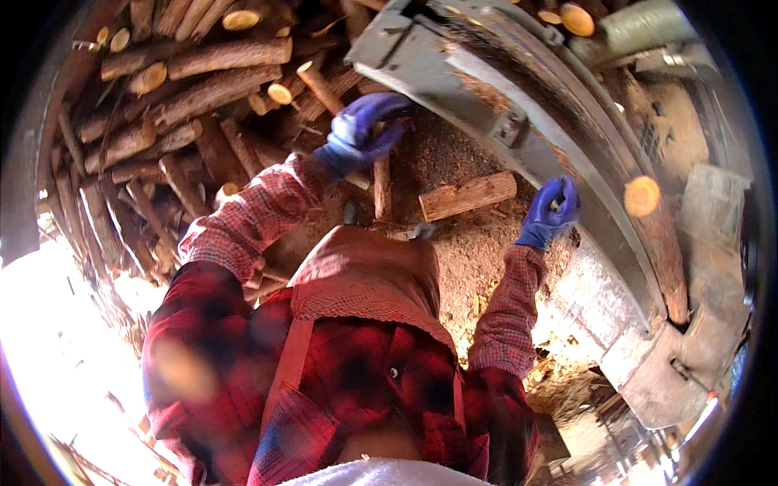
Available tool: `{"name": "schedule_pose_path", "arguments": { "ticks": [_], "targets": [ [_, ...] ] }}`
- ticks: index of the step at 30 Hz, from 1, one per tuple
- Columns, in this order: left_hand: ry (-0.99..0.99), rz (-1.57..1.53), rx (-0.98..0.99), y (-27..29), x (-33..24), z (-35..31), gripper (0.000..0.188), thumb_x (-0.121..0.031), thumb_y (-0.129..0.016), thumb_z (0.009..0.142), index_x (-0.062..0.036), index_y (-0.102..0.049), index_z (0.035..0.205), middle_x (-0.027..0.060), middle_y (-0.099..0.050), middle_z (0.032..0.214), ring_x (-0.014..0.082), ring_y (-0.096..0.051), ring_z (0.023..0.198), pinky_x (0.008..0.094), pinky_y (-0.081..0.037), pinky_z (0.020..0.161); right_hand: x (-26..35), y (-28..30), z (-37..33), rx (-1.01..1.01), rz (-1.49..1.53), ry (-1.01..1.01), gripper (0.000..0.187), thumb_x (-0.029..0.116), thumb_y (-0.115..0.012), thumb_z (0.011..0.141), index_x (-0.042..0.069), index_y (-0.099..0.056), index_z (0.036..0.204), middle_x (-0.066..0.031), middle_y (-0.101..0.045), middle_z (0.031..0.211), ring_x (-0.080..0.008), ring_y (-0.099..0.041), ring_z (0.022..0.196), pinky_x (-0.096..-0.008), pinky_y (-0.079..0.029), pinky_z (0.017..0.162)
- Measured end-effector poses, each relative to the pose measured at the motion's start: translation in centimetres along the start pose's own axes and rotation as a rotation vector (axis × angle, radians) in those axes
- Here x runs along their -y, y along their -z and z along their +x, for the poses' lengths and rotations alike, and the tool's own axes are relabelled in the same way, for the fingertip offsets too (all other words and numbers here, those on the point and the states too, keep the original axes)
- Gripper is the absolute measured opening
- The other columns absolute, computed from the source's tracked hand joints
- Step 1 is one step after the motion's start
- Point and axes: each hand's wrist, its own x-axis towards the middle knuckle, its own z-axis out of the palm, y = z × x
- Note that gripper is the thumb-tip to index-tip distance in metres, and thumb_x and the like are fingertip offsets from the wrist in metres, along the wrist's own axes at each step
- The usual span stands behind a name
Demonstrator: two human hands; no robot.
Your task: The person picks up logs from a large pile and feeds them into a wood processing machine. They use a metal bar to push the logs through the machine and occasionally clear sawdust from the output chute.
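My left hand [365,134], in a blue-purple glove, is held out over the edge of the log pile. Its fingers curve with a gap between them and the thumb, and nothing shows in it. My right hand [553,212], gloved alike, is beside the near edge of a long grey metal trough [527,154]. Its fingers curl round toward the thumb; whatever they may hold cannot be made out. A short split log [468,196] lies on the dirt between my hands. Along the trough's right part rests a long log [666,259] with a pale cut end.
Stacked logs [231,55] fill the left and far left. The trough curves from the far middle down the right side, with flat metal plates [648,373] at its near end. Wood chips and sawdust [478,251] cover the ground. A thin log [382,188] stands by my left hand.
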Motion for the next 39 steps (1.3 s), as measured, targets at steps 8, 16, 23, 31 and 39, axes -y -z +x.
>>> {"name": "schedule_pose_path", "arguments": {
  "ticks": [8,16,23,31,39],
  "targets": [
    [0.534,-0.285,-0.394,4.8,11.5,-7.2,0.037,-0.013,-0.066,0.085,0.0010,-0.057,0.118,0.0089,-0.065,0.108,0.0133,-0.060,0.099,0.0274,-0.048,0.089,-0.4,-5.6,0.6,-0.060,-0.301,-0.038,0.043,0.029,-0.061,0.089,0.004,-0.053,0.054,-0.0133,-0.044,0.049,-0.0278,-0.041,0.044,-0.0410,-0.034,0.045],
    [0.583,-0.707,-0.072,0.4,9.0,3.6,0.045,-0.033,-0.062,0.090,-0.0017,-0.056,0.121,-0.0006,-0.059,0.102,0.0115,-0.053,0.090,0.0264,-0.045,0.082,-2.9,-5.3,0.4,-0.161,-0.456,0.006,0.046,0.028,-0.060,0.090,0.007,-0.044,0.052,-0.0116,-0.043,0.051,-0.0287,-0.043,0.046,-0.0438,-0.033,0.047],
    [0.707,-0.622,0.026,2.4,9.9,2.8,0.034,-0.040,-0.062,0.089,-0.0081,-0.064,0.101,-0.0035,-0.056,0.082,0.0091,-0.049,0.068,0.0260,-0.042,0.061,-0.8,-6.1,1.1,-0.086,-0.381,-0.029,0.044,0.029,-0.060,0.088,0.005,-0.045,0.054,-0.0158,-0.047,0.056,-0.0323,-0.046,0.051,-0.0472,-0.033,0.048],
    [0.988,-0.371,0.791,12.8,9.3,10.4,0.041,-0.044,-0.063,0.087,-0.0090,-0.065,0.108,0.0120,-0.068,0.093,0.0217,-0.068,0.073,0.0339,-0.057,0.059,-0.8,-6.1,1.2,-0.001,-0.318,-0.151,0.033,0.027,-0.062,0.088,0.003,-0.059,0.067,-0.0160,-0.054,0.061,-0.0287,-0.051,0.055,-0.0418,-0.041,0.053],
    [0.871,-0.494,0.196,15.1,18.2,30.1,0.069,-0.051,-0.065,0.082,-0.0154,-0.043,0.136,0.0112,-0.048,0.135,0.0309,-0.048,0.122,0.0483,-0.045,0.095,-9.8,-6.0,2.2,-0.249,-0.050,-0.316,0.019,0.018,-0.065,0.089,0.000,-0.067,0.083,-0.0044,-0.065,0.078,-0.0151,-0.055,0.067,-0.0314,-0.049,0.067]
  ]
}}
